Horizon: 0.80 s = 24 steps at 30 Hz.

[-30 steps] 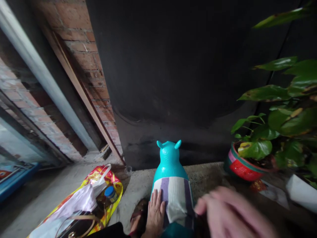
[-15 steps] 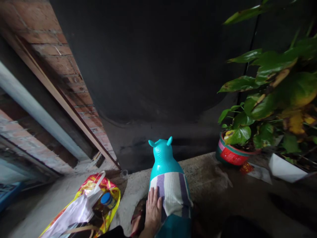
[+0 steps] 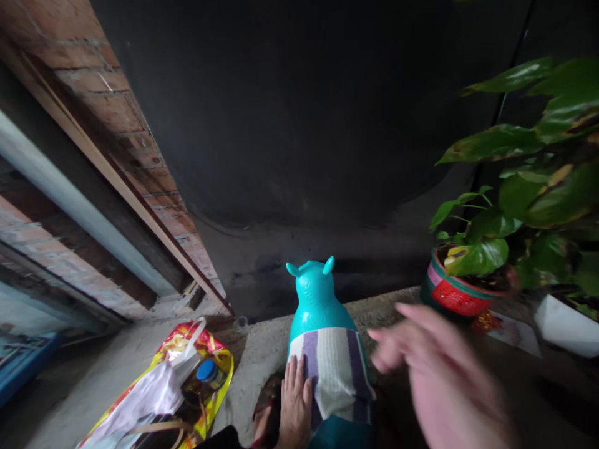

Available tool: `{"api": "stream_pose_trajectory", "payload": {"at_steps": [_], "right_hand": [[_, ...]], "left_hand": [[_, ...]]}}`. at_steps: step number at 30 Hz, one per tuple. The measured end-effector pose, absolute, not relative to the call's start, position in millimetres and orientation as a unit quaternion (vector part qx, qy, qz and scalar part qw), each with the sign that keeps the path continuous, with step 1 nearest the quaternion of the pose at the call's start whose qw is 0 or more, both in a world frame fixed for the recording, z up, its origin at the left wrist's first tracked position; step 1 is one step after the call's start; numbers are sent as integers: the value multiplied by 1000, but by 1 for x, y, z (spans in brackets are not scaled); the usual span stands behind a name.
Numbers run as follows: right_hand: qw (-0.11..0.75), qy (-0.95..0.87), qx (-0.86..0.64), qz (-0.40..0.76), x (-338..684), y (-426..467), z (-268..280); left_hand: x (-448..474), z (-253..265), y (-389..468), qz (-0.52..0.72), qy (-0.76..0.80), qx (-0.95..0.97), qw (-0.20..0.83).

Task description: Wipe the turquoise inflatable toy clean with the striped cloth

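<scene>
A turquoise hopper toy (image 3: 317,307) shaped like an animal, with two small ears, stands upright in the lower middle of the head view. Purple-and-white striped knit cloth (image 3: 332,368) wraps its body. On the cloth's left side my left hand (image 3: 296,399) lies flat, its fingers stretched out and side by side. My right hand (image 3: 440,374) is raised in the air to the right of the toy, apart from it. It is blurred, but its fingers look apart and bent, and no object shows in it.
A red-and-yellow bag (image 3: 219,399) holding a blue-lidded jar (image 3: 209,372) and pale cloth stands at the left. Leafy plants grow at the right in a red-and-green pot (image 3: 461,296) and a white planter (image 3: 566,324). Behind the toy rises a dark panel (image 3: 299,125), beside a brick wall (image 3: 140,149).
My right hand has come into view at the lower right, moving. My left hand stays flat on the striped cloth. The view has shifted slightly, so the plants sit further right.
</scene>
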State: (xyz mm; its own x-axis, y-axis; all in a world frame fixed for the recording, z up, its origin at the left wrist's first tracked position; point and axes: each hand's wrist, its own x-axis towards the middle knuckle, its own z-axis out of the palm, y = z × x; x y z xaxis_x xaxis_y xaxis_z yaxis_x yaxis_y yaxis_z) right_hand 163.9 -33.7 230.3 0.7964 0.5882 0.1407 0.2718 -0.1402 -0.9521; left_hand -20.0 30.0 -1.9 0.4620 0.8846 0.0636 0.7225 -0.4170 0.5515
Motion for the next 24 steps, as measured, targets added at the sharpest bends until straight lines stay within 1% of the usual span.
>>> {"api": "stream_pose_trajectory", "payload": {"at_steps": [2,3,6,8,10,13,17,21,24], "right_hand": [[547,-303,-767,144,155,-55,174],[505,-315,-791,142,149,-57,141],[307,-358,-876,100,131,-43,50],[204,-393,-895,59,127,-25,17],[154,-430,-889,28,133,-6,11],[129,-463,-877,20,149,20,26],[107,-459,-882,30,162,42,43],[99,-451,-886,30,158,37,44],[90,-451,-888,2,146,12,34]], "left_hand": [[-21,-10,31,172,493,823,223],[-22,-16,32,164,496,824,221],[-24,-36,37,140,497,830,212],[-23,-45,42,136,494,834,205],[-19,-45,49,139,497,830,210],[-5,-30,67,130,508,815,246],[14,-5,88,113,516,800,284],[19,2,89,99,518,801,282],[12,0,78,82,522,806,265]]}}
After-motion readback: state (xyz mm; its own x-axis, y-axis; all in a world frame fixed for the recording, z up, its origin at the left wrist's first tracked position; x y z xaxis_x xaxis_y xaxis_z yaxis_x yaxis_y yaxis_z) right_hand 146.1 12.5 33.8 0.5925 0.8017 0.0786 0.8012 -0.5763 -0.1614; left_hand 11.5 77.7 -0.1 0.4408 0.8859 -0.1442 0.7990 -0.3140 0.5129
